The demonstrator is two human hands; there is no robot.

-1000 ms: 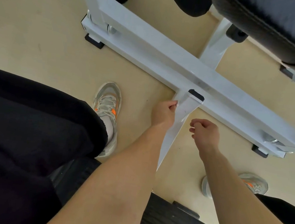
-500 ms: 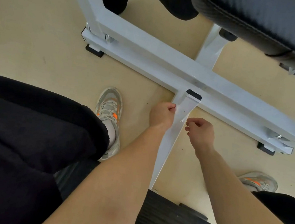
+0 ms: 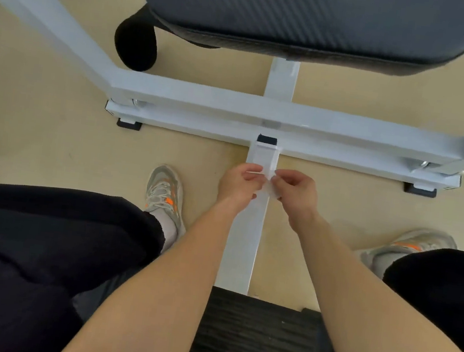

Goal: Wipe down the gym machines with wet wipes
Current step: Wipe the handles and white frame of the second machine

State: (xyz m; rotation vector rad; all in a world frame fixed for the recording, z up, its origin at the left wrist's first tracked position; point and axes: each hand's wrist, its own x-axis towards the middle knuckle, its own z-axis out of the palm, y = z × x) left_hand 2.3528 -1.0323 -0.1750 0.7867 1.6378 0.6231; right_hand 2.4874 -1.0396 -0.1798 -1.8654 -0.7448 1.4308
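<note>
Thin white wet wipe (image 3: 269,190) pinched at opposite edges by curled fingers of left hand (image 3: 238,184) and right hand (image 3: 296,192). Probably handles limp, light, damp; best spread by corners.

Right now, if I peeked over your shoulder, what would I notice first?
Two hands meet in the middle: the left hand and the right hand both pinch a white wet wipe over the white bar of the machine's frame. Above them, a big dark pad fills the top of the view.
</note>
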